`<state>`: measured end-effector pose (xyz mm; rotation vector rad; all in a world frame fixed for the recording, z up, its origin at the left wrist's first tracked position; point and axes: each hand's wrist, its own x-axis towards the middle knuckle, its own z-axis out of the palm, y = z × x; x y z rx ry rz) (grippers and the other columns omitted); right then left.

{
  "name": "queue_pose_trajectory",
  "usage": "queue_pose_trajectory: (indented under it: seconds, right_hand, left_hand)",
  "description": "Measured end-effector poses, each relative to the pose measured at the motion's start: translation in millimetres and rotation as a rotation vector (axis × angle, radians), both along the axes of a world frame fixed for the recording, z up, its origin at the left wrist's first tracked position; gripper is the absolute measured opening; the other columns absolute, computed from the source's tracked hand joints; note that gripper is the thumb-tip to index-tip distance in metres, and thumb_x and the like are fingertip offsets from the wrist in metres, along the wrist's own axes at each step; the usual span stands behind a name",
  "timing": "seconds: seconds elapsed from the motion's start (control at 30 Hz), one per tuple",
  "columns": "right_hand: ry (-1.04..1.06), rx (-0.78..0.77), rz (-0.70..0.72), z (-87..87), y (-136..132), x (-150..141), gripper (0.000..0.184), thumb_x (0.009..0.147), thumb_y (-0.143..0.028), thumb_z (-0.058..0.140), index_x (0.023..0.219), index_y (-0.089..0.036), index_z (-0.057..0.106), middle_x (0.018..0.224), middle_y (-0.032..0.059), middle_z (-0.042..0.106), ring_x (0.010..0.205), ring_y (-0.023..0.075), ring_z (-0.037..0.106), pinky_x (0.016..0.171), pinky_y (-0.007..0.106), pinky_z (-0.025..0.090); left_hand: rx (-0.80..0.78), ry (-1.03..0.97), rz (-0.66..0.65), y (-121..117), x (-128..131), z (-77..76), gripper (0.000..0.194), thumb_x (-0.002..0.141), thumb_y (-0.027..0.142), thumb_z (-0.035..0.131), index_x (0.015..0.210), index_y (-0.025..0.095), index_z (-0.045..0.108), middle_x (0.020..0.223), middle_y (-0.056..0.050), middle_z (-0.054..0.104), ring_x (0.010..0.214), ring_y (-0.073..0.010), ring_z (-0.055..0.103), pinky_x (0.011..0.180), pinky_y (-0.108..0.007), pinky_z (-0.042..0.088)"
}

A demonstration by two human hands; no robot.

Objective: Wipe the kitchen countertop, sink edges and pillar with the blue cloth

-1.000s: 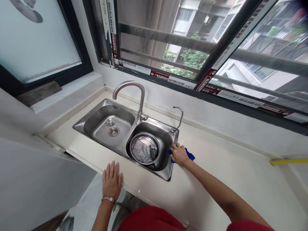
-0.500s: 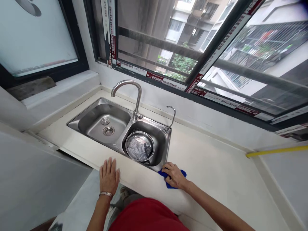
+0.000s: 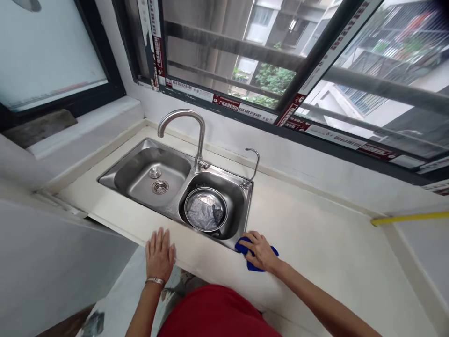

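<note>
Under my right hand (image 3: 262, 252) is a blue cloth (image 3: 255, 267), gripped by bent fingers and pressed at the front right corner of a double steel sink (image 3: 170, 209). Part of the cloth spreads out below the palm onto the pale countertop (image 3: 308, 234). My left hand (image 3: 160, 256) lies flat on the counter's front edge, fingers stretched out, holding nothing. In the right basin sits a round metal pan with a perforated part (image 3: 206, 199), and a crumpled grey-silver plastic bag (image 3: 201, 215) lies in it.
A tall curved faucet (image 3: 201, 140) rises behind the sink, and a thin small tap (image 3: 257, 166) stands at its back right corner. Beyond the counter is a dark-framed window (image 3: 245, 114). A yellow pipe (image 3: 407, 218) runs along the right wall.
The view has shifted slightly. My right hand and the blue cloth appear a little further right and up, still at the sink's corner. My left hand stays on the counter edge.
</note>
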<state>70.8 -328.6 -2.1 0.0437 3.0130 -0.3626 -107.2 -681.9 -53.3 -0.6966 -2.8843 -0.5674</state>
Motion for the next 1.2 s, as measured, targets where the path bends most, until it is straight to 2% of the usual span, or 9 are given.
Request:
queue_pose_trajectory:
  seconds: [0.2, 0.33, 0.5, 0.63, 0.8, 0.9, 0.97, 1.07, 1.2]
  right_hand:
    - [0.008, -0.075, 0.079, -8.1, -13, 3, 0.043, 0.072, -0.013, 0.051, 0.111, -0.020, 0.066, 0.115, 0.0109, 0.061, 0.101, 0.0259, 0.051, 0.091, 0.041, 0.047]
    - [0.019, -0.220, 0.111, -17.6, -25, -17, 0.038, 0.084, -0.019, 0.048, 0.120, -0.020, 0.060, 0.120, 0.0113, 0.060, 0.105, 0.0249, 0.054, 0.096, 0.043, 0.047]
    - [0.037, -0.459, 0.111, -39.7, -65, -78, 0.035, 0.094, -0.026, 0.039, 0.124, -0.018, 0.055, 0.118, 0.0127, 0.061, 0.110, 0.0241, 0.056, 0.100, 0.042, 0.047]
    - [0.093, -0.457, 0.138, -51.3, -101, -135, 0.033, 0.092, -0.024, 0.042, 0.120, -0.016, 0.057, 0.114, 0.0144, 0.062, 0.108, 0.0265, 0.056, 0.098, 0.044, 0.047]
    - [0.161, -0.481, 0.195, -53.3, -140, -197, 0.033, 0.091, -0.023, 0.044, 0.119, -0.015, 0.059, 0.114, 0.0125, 0.062, 0.106, 0.0246, 0.055, 0.097, 0.042, 0.046]
    - [0.205, -0.488, 0.214, -51.3, -159, -227, 0.033, 0.092, -0.022, 0.044, 0.121, -0.017, 0.060, 0.117, 0.0104, 0.062, 0.107, 0.0230, 0.053, 0.097, 0.040, 0.045]
    - [0.225, -0.484, 0.231, -50.6, -168, -245, 0.033, 0.093, -0.024, 0.046, 0.122, -0.019, 0.061, 0.121, 0.0090, 0.062, 0.107, 0.0225, 0.052, 0.097, 0.040, 0.044]
    - [0.236, -0.463, 0.247, -52.4, -172, -269, 0.029, 0.096, -0.028, 0.047, 0.119, -0.024, 0.064, 0.123, 0.0049, 0.065, 0.107, 0.0226, 0.051, 0.094, 0.039, 0.042]
    - [0.241, -0.417, 0.261, -60.3, -164, -292, 0.025, 0.099, -0.033, 0.049, 0.116, -0.031, 0.067, 0.121, -0.0006, 0.068, 0.103, 0.0219, 0.052, 0.090, 0.038, 0.041]
  left_hand:
    - [-0.079, 0.014, 0.004, -1, 1, 0.4, 0.052, 0.098, 0.033, 0.033, 0.148, 0.017, 0.037, 0.157, -0.010, 0.037, 0.148, -0.0307, 0.026, 0.120, -0.056, 0.026]
    - [-0.095, 0.052, -0.009, -3, 1, -0.7, 0.053, 0.097, 0.031, 0.035, 0.149, 0.020, 0.035, 0.158, -0.010, 0.035, 0.149, -0.0291, 0.024, 0.121, -0.054, 0.025]
    - [-0.153, 0.091, -0.006, -5, 1, -1.9, 0.056, 0.097, 0.029, 0.036, 0.151, 0.021, 0.029, 0.159, -0.009, 0.034, 0.149, -0.0286, 0.024, 0.119, -0.053, 0.028]
    - [-0.183, 0.101, -0.011, -4, 3, -3.3, 0.057, 0.096, 0.027, 0.037, 0.152, 0.021, 0.027, 0.159, -0.010, 0.034, 0.150, -0.0279, 0.023, 0.119, -0.053, 0.029]
    - [-0.177, 0.114, -0.035, -12, 1, -3.7, 0.057, 0.096, 0.028, 0.040, 0.151, 0.024, 0.030, 0.158, -0.009, 0.036, 0.148, -0.0272, 0.026, 0.118, -0.051, 0.032]
    - [-0.084, 0.025, -0.015, -23, -21, 3.5, 0.049, 0.097, 0.030, 0.036, 0.146, 0.029, 0.041, 0.155, -0.006, 0.043, 0.141, -0.0227, 0.039, 0.113, -0.044, 0.039]
    - [0.001, -0.034, 0.107, -26, -45, 10.8, 0.048, 0.098, 0.032, 0.031, 0.143, 0.025, 0.048, 0.152, -0.008, 0.046, 0.137, -0.0220, 0.045, 0.111, -0.043, 0.042]
    - [0.051, -0.086, 0.320, -17, -82, 17.5, 0.054, 0.099, 0.036, 0.025, 0.141, 0.015, 0.049, 0.153, -0.014, 0.043, 0.143, -0.0286, 0.036, 0.117, -0.052, 0.035]
    - [-0.023, -0.071, 0.421, 8, -103, 11.7, 0.058, 0.097, 0.040, 0.031, 0.145, 0.011, 0.043, 0.157, -0.019, 0.036, 0.149, -0.0381, 0.021, 0.119, -0.063, 0.024]
